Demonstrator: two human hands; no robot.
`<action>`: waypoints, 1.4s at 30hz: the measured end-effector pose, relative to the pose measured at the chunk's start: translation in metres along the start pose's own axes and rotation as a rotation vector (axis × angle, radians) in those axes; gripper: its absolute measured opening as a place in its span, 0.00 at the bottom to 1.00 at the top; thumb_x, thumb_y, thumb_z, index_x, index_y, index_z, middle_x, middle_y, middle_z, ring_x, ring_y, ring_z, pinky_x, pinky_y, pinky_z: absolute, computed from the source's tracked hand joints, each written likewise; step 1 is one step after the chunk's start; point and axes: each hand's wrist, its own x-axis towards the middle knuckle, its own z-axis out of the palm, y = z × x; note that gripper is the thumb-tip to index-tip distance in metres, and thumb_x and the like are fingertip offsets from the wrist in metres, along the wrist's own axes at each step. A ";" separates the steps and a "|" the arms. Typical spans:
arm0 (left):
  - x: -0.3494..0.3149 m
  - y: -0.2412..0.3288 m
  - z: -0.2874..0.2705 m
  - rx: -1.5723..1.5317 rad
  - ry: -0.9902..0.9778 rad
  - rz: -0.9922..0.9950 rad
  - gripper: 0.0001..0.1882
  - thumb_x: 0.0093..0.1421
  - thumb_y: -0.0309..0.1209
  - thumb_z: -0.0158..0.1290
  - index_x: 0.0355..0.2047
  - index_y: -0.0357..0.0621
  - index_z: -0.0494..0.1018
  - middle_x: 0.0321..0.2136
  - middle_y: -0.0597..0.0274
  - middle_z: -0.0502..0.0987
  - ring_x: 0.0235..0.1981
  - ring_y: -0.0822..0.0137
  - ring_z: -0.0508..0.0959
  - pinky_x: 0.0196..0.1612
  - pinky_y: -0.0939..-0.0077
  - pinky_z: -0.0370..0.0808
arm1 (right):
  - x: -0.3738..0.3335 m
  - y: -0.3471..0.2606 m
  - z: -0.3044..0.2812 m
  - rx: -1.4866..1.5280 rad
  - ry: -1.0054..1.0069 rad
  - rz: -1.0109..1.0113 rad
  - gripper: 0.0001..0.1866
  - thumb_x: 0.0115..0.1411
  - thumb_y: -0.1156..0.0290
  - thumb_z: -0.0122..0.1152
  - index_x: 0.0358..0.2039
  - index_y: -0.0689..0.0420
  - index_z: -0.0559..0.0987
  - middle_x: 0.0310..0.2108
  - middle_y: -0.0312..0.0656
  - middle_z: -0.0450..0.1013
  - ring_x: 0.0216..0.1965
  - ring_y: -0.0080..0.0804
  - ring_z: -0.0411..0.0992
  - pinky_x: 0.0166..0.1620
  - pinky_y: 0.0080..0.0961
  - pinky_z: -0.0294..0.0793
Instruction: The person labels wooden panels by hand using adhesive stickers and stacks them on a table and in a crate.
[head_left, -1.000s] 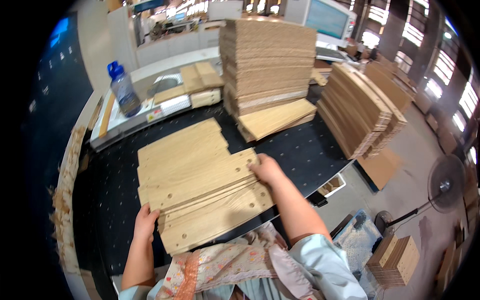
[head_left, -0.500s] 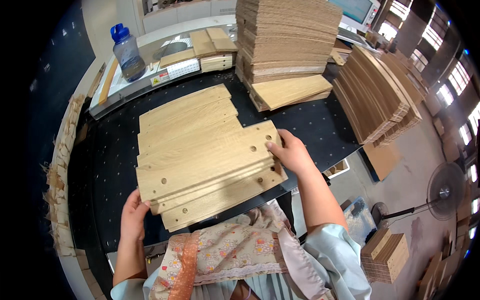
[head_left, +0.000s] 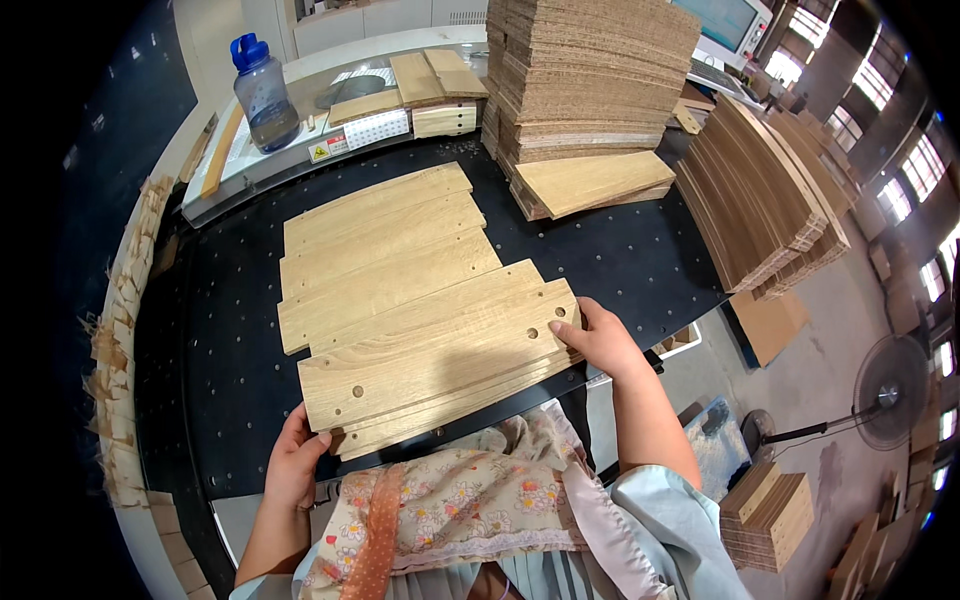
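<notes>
Across the front of the black table lies a light wood-grain panel (head_left: 450,362) with drilled holes near both ends, on top of other boards whose edges show beneath it. My left hand (head_left: 296,458) grips its left end, thumb on top and fingers under the edge, partly hidden. At the right end my right hand (head_left: 603,338) holds the same panel, thumb near the holes. Behind it, several similar boards (head_left: 385,250) lie overlapping in a staggered row. Whether each hand grips only the top panel or the boards below too, I cannot tell.
A tall stack of boards (head_left: 595,85) stands at the back, with loose panels (head_left: 595,183) by its base. More boards (head_left: 755,195) stand at the right edge of the black table (head_left: 230,400). A blue water bottle (head_left: 265,100) is back left; a fan (head_left: 888,392) stands on the floor.
Both hands have brought the panel nearer to me and slightly right, over the front boards. More of the boards behind it now shows.
</notes>
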 end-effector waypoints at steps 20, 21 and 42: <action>-0.107 -0.041 -0.141 0.009 0.851 0.284 0.19 0.60 0.27 0.44 0.52 0.40 0.63 0.44 0.59 0.71 0.43 0.69 0.71 0.45 0.74 0.68 | 0.060 -0.203 0.198 -0.014 -0.310 -0.542 0.27 0.53 0.57 0.62 0.43 0.66 0.70 0.37 0.61 0.73 0.40 0.54 0.72 0.45 0.39 0.71; -0.121 -0.054 -0.147 0.014 0.940 0.262 0.19 0.60 0.28 0.44 0.52 0.40 0.62 0.43 0.60 0.71 0.42 0.70 0.71 0.43 0.74 0.68 | 0.057 -0.218 0.219 -0.062 -0.405 -0.556 0.28 0.52 0.57 0.62 0.46 0.66 0.69 0.39 0.60 0.72 0.42 0.53 0.71 0.46 0.37 0.70; -0.108 -0.042 -0.069 0.937 0.746 0.720 0.26 0.54 0.26 0.49 0.55 0.34 0.60 0.55 0.44 0.62 0.58 0.48 0.60 0.61 0.58 0.54 | 0.105 -0.063 0.051 0.408 0.050 -0.263 0.24 0.57 0.75 0.58 0.54 0.63 0.66 0.47 0.44 0.70 0.50 0.30 0.67 0.54 0.24 0.65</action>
